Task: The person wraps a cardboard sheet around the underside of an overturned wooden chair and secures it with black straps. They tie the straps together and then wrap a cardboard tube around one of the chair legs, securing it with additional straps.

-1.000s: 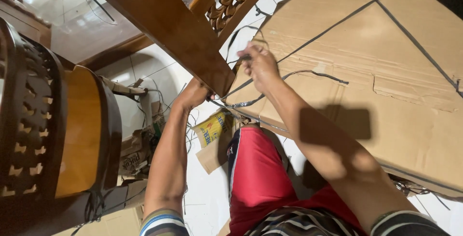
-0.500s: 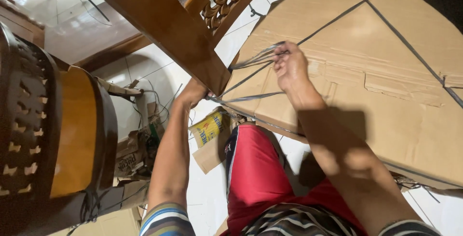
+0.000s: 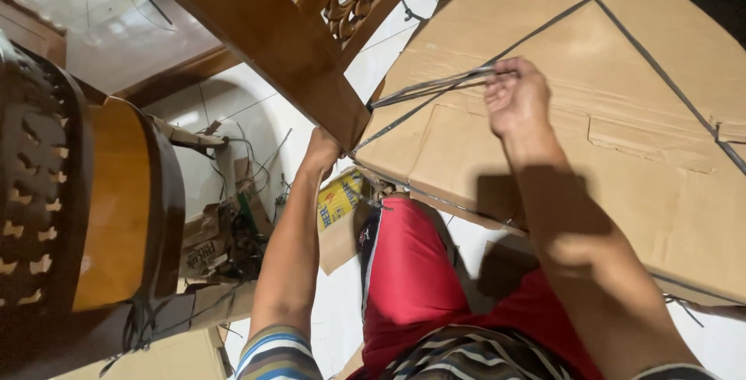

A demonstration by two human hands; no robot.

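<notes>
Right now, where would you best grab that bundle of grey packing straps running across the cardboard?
Grip the packing straps on the free span between the wooden chair leg and the right hand, coming from above. There the strands lie bunched and lifted off the cardboard box, so fingers could probably close around them.

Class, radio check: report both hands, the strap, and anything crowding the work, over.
Right hand fisted on grey packing straps, pulled taut over the cardboard-wrapped piece. Left hand against wooden furniture frame. Cardboard scraps cluttering floor, over.
</notes>
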